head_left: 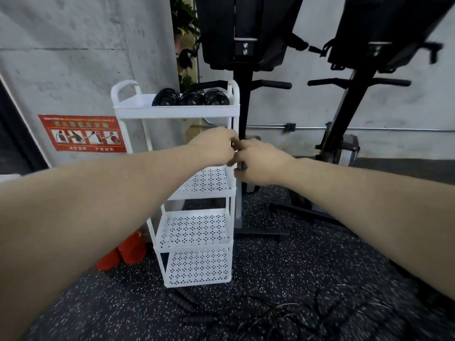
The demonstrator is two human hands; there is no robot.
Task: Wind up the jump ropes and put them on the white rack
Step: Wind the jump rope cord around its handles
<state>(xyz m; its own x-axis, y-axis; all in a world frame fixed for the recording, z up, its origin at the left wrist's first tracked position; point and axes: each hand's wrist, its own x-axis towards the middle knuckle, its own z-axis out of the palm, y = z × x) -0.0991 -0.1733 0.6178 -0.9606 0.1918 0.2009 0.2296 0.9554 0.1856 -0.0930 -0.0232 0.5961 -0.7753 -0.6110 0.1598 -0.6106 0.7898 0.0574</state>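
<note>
The white rack (176,112) stands against the wall, with three wound black jump ropes (191,97) on its top shelf. My left hand (214,148) and my right hand (258,163) meet in front of the rack's right post, at the height of the second shelf. Both hands are closed and touch each other. A short dark piece of a jump rope (240,166) shows under my right fingers; the rest of it is hidden by the hands. On the floor in front of the rack lie loose black jump ropes (270,313) in a tangle, with ribbed handles (183,300) beside them.
The rack's lower perforated shelves (194,232) hold nothing. Red cones (123,252) lie on the floor left of the rack. Two black exercise machines (243,99) stand close behind and to the right. The floor is speckled black rubber (295,262).
</note>
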